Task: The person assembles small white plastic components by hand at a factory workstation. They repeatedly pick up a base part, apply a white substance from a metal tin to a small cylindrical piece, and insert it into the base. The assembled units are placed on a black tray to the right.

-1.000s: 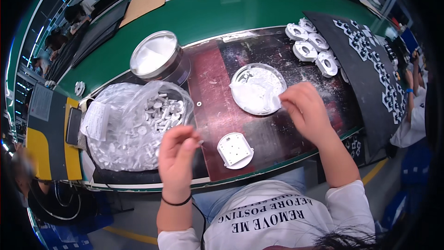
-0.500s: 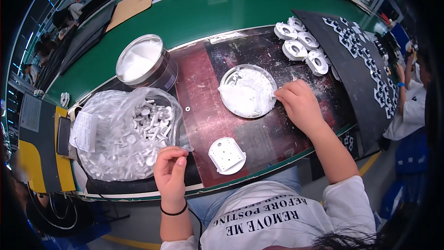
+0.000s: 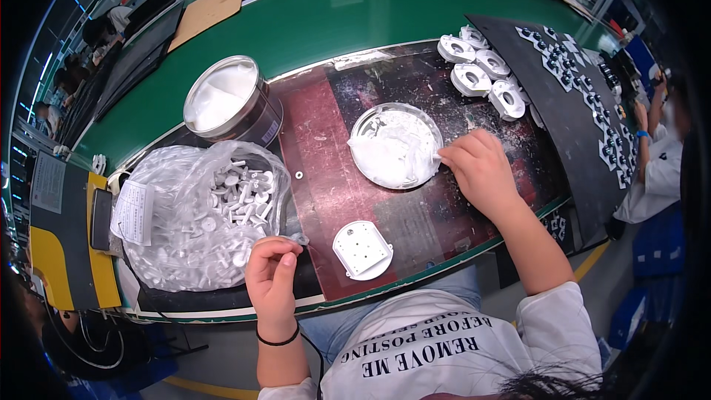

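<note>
At the right rim of a round shallow dish (image 3: pixel 361 127) of white, paste-like stuff, my right hand (image 3: pixel 481 174) pinches a small white piece (image 3: pixel 437 155) whose kind I cannot make out. My left hand (image 3: pixel 272 274) is closed in a pinch beside a clear plastic bag (image 3: pixel 174 178). A small greyish translucent bit (image 3: pixel 300 238) shows by its fingertips, but whether it is gripped is hidden. Inside the bag lie many white plastic parts (image 3: pixel 244 196) with stems and round heads. Between my hands a white rounded plate with small holes (image 3: pixel 362 250) lies flat on the table.
Behind the bag stands a large metal tin (image 3: pixel 255 115) with white contents. A small white ring (image 3: pixel 299 175) lies near it. White oval housings (image 3: pixel 471 79) cluster at the far right, beside a dark board (image 3: pixel 548 96) bearing several rows of small parts. Another person (image 3: pixel 655 155) sits at the right.
Both hands hold nearly the same places and pinches. The whole view has shifted very slightly; nothing is visibly picked up or let go.
</note>
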Tool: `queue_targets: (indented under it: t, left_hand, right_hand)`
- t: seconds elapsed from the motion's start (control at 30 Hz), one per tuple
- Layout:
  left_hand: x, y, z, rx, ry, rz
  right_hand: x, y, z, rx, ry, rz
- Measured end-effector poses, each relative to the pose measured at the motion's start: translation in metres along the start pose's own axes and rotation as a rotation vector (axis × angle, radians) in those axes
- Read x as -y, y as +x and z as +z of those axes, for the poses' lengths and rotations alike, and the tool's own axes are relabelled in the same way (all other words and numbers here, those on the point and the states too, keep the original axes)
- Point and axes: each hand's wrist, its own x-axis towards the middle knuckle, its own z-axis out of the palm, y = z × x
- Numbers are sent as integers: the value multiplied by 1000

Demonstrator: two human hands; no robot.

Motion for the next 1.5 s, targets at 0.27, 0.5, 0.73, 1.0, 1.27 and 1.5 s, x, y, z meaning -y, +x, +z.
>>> queue_targets:
  t: [0.27, 0.5, 0.73, 1.0, 1.27, 1.5]
  left_hand:
    - [-4, -8, 5, 40, 245, 40]
    - [-16, -14, 18, 135, 366, 123]
    - [-16, -17, 14, 114, 351, 151]
    - [-15, -18, 16, 127, 358, 174]
    - [-1, -21, 26, 227, 537, 100]
    - [6, -15, 37, 273, 642, 207]
  right_hand:
    - [18, -10, -18, 205, 1075, 691]
    - [60, -16, -24, 428, 1888, 886]
    - [84, -7, -20, 599, 1934, 810]
    - [92, 2, -22, 526, 1826, 823]
    - [94, 7, 1, 309, 1294, 439]
    - [95, 18, 22, 362, 954, 184]
